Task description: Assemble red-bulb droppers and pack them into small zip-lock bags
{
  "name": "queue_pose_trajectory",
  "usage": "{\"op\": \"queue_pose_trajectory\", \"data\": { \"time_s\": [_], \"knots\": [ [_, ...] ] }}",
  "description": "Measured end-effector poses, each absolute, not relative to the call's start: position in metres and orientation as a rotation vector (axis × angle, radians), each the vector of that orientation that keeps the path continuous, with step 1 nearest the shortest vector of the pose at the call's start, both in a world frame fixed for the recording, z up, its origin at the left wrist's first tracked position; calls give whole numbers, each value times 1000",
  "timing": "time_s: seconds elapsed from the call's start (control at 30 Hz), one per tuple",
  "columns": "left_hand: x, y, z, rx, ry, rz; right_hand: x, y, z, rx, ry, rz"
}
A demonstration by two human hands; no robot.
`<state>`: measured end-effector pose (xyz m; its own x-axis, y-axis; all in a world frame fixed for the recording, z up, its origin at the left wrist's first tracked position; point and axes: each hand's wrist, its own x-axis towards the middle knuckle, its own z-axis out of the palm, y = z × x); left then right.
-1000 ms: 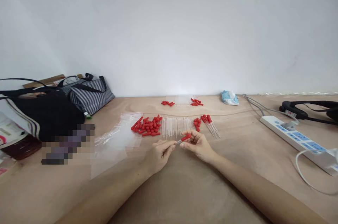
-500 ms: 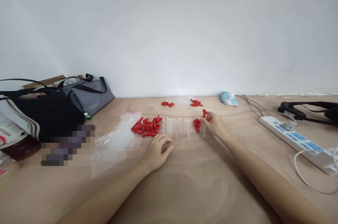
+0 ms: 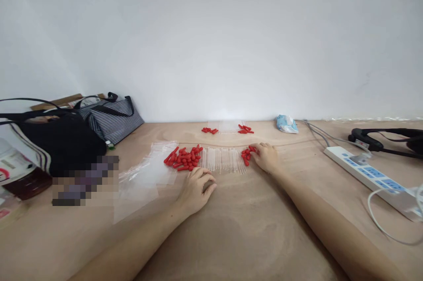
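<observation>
left hand [image 3: 197,189]: empty, loosely curled | right hand [image 3: 257,150]: at small glossy red bulb-shaped caps [image 3: 246,156], cannot tell grip

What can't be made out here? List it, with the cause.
Head view: what the right hand holds, if anything; the hand itself hides its fingertips.
Head view: the number of clear tubes; too small and crowded.
Head view: what the purplish thing is; pixelated.
Head view: the right end of the black strapped item; cut off by the edge.

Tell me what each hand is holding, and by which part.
Left hand: nothing. Right hand: at the red bulbs beside it, but whether it grips one cannot be told.
</observation>
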<state>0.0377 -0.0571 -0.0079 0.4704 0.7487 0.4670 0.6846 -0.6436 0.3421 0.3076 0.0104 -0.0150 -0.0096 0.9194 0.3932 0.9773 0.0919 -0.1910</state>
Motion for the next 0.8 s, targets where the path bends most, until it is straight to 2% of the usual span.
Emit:
{"op": "queue_pose_trajectory", "data": {
  "time_s": [0.33,0.57,0.8],
  "knots": [
    [50,-13,19,2725,1862,745,311,18,-22,-1590,-2036,-121],
    [77,1,16,2715,2032,532,294,-11,-22,-1022,-1938,210],
    [92,3,18,2650,2107,436,269,-57,-16,-810,-2145,413]
  ]
}}
